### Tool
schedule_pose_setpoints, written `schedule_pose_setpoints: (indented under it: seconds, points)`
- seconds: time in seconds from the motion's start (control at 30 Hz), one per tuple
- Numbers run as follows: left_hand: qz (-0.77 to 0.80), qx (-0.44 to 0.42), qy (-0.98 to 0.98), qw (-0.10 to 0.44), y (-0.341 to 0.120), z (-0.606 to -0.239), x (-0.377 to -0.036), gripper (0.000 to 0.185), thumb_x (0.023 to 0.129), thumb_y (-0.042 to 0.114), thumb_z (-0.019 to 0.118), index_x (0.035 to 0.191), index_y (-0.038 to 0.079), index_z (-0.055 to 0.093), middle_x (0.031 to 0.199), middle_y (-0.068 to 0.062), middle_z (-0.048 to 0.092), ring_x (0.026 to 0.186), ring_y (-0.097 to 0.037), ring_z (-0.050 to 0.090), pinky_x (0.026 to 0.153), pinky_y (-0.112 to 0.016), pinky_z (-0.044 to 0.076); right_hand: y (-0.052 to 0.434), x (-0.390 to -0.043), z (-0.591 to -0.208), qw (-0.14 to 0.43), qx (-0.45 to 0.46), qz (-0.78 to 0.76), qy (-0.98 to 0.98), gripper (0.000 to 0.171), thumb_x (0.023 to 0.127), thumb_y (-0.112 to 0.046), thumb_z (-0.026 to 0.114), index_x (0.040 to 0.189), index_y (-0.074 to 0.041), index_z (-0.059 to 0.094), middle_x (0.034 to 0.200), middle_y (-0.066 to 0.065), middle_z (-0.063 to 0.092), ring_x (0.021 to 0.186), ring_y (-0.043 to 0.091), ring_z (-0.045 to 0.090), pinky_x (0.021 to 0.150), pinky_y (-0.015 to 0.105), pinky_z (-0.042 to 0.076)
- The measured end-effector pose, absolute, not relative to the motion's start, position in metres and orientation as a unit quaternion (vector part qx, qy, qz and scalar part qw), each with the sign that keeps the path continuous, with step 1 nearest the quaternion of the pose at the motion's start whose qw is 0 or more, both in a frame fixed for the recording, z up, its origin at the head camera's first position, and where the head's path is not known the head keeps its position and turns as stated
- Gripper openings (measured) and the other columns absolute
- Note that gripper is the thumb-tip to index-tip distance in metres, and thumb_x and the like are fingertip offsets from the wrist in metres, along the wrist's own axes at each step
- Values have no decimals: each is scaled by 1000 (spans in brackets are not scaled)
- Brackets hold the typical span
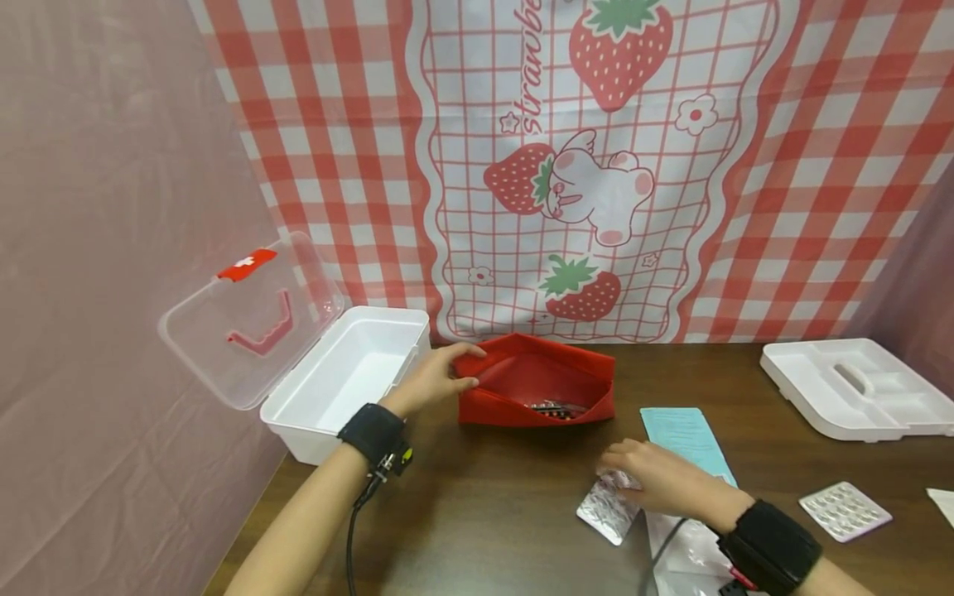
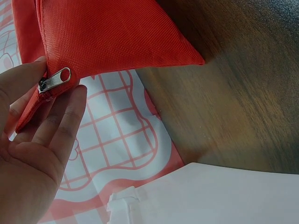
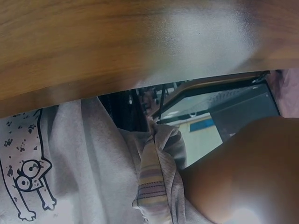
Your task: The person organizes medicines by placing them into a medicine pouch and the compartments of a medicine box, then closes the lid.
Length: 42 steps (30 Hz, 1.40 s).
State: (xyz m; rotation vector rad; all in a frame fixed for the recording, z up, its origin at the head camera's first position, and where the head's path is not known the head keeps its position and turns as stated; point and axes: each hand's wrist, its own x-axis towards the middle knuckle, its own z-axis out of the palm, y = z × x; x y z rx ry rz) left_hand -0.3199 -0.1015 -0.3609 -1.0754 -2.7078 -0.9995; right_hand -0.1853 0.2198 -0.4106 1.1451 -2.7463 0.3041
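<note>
A red zippered pouch [image 1: 537, 406] stands with its mouth open on the table, with small items [image 1: 555, 410] inside that I cannot make out. My left hand [image 1: 436, 381] pinches the pouch's left end, thumb on one side and fingers on the other, beside the metal zipper pull [image 2: 55, 81]. To the right of the pouch, my right hand [image 1: 659, 478] holds the top end of a silver foil blister pack [image 1: 611, 515], low over the table. Some of its fingertips are hidden. The right wrist view shows neither that hand nor the pack.
At the left is a white box [image 1: 343, 389] with its clear lid [image 1: 253, 323] raised. A blue printed packet [image 1: 686, 434] and a clear plastic bag [image 1: 689, 555] lie by my right arm. Farther right are another blister pack [image 1: 845, 511] and a white divided tray [image 1: 812, 397].
</note>
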Motion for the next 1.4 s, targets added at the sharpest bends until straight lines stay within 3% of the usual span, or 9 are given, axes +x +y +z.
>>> schedule_pose_setpoints:
  seconds: [0.23,0.47,0.7,1.0,1.2,1.4]
  points:
    - [-329,-345,-879,26,-102,-360,-319,40,81,12,68,119,11,57,97,-7,59,61,-12,47,56,-22,42,223,-185,-415,33,391,98,-914,37,69,-4,73,104,-9,64,103,7,64,94,24,59,76,38,50]
    - [-333,-349,-876,22,-102,-361,-320,40,81,10,67,119,10,56,94,-9,58,60,-12,46,56,-22,41,221,-183,-416,25,375,79,-923,44,64,-3,75,106,-11,63,103,5,61,96,25,57,71,40,46]
    - [-331,-345,-878,20,-102,-360,-319,40,81,10,68,119,11,56,91,-7,58,61,-13,46,56,-22,41,222,-184,-418,67,363,82,-926,47,60,-8,78,104,-14,63,92,-4,52,86,17,53,67,33,41]
    - [-328,-344,-880,21,-102,-361,-320,40,81,10,68,119,12,56,91,-7,57,60,-13,45,55,-22,40,222,-190,-422,100,372,105,-917,42,55,-14,82,92,-13,63,86,-5,48,78,11,48,63,29,41]
    - [-328,-345,-879,23,-102,-361,-320,40,81,10,68,119,12,56,90,-7,57,58,-12,44,54,-22,40,222,-192,-420,72,376,121,-916,36,62,-12,80,93,-9,60,84,-2,62,76,12,58,62,28,47]
    - [-331,-342,-879,17,-102,-361,-320,40,81,11,68,120,12,56,89,-7,57,58,-15,47,54,-22,41,221,-190,-416,43,367,152,-917,25,71,-9,74,92,-16,61,79,-8,62,70,2,55,55,22,44]
